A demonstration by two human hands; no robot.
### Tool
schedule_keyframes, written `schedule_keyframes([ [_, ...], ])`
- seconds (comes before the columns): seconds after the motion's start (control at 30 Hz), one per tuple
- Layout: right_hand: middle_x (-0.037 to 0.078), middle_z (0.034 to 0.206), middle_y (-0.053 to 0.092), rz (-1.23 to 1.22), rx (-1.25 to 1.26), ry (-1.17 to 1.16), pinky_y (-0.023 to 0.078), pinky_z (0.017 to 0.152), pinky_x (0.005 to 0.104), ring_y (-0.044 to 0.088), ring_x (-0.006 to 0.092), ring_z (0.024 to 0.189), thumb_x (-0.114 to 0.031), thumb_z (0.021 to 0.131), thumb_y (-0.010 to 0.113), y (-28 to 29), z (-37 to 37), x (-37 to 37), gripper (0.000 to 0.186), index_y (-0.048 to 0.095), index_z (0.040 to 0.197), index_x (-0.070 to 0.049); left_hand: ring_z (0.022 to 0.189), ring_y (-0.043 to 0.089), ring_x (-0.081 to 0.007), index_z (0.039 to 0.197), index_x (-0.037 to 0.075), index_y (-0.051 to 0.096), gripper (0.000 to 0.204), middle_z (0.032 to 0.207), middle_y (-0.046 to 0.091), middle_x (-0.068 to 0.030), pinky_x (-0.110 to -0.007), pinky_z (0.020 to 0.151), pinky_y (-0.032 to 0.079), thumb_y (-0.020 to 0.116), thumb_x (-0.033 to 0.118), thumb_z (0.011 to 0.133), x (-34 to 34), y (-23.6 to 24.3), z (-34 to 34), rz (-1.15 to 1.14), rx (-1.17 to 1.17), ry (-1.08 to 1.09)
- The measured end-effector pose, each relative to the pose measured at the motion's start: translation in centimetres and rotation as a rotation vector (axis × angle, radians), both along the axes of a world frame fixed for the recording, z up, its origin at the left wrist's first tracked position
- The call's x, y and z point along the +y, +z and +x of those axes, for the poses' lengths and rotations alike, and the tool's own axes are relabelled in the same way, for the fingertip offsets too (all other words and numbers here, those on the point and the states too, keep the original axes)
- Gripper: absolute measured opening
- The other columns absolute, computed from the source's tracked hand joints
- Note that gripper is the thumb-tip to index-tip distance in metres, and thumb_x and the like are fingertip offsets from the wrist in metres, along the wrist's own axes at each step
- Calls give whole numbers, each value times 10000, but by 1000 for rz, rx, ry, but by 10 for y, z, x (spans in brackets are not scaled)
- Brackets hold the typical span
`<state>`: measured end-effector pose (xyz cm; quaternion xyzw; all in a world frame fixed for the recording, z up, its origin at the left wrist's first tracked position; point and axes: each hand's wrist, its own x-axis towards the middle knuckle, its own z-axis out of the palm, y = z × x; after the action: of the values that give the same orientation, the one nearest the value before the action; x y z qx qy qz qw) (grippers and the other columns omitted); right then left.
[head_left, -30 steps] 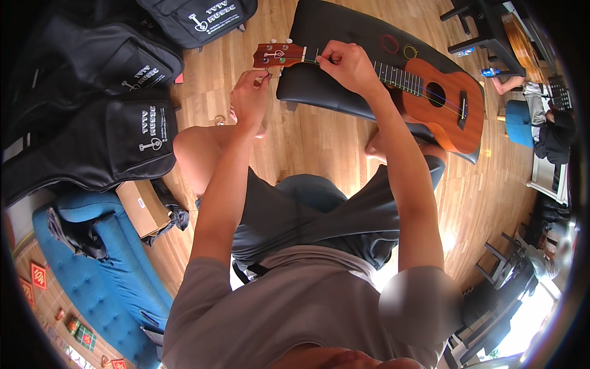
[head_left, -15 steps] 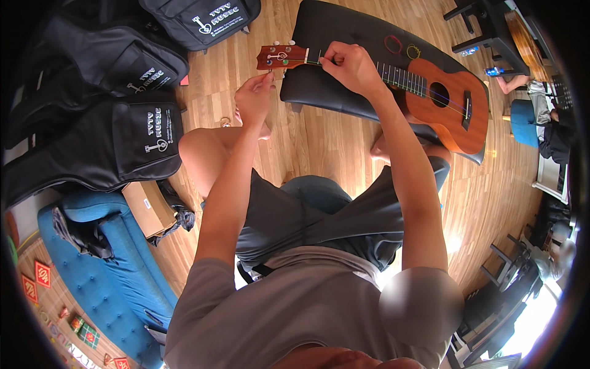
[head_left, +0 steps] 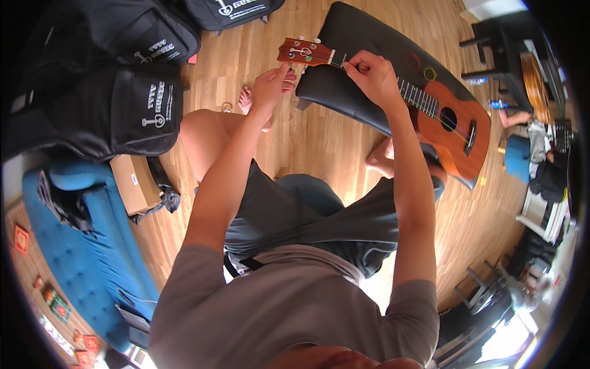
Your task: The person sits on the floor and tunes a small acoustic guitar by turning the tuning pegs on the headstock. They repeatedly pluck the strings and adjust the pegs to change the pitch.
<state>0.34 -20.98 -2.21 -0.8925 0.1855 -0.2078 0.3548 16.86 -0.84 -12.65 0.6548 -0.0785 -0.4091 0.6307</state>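
Note:
A brown ukulele (head_left: pixel 458 152) lies across a black padded bench (head_left: pixel 344 31), its headstock (head_left: pixel 301 51) pointing left past the bench's end. My left hand (head_left: pixel 273 87) is just below the headstock, thumb and forefinger closed on a tuning peg (head_left: pixel 289 65) at its near edge. Over the upper neck, beside the nut, my right hand (head_left: pixel 373 77) is pinched at a thin string, and it hides part of the fretboard (head_left: pixel 418 95). Strings show over the sound hole (head_left: pixel 448 119) down to the bridge (head_left: pixel 471 136).
Coiled strings, one yellow-green (head_left: pixel 429 74) and one red (head_left: pixel 413 61), lie on the bench behind the neck. Black instrument bags (head_left: pixel 138 111) stand at the left, above a cardboard box (head_left: pixel 132 184) and a blue sofa (head_left: pixel 86 246). A blue stool (head_left: pixel 517 155) is at the right.
The whole view has shifted, so the ukulele and bench appear farther right. Both hands keep their places at headstock and neck; the left fingers have changed their curl slightly.

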Motion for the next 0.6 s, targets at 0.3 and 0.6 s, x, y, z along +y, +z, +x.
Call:
schedule_keyframes([
  [0.3,15,525,467,57,-25,-16,352,491,283,385,79,492,-71,873,782,-2,4,1,164,655,795,-3,785,679,-146,1134,24,706,417,1035,724,-49,-299,737,553,636,425,1045,1,-13,3,-179,348,86],
  [0.6,10,518,441,37,0,-25,358,494,282,376,77,490,-86,867,792,-8,1,-4,179,652,784,-12,731,667,-141,1096,13,723,319,930,711,-89,-315,679,541,801,264,915,6,17,-15,167,-962,84],
])
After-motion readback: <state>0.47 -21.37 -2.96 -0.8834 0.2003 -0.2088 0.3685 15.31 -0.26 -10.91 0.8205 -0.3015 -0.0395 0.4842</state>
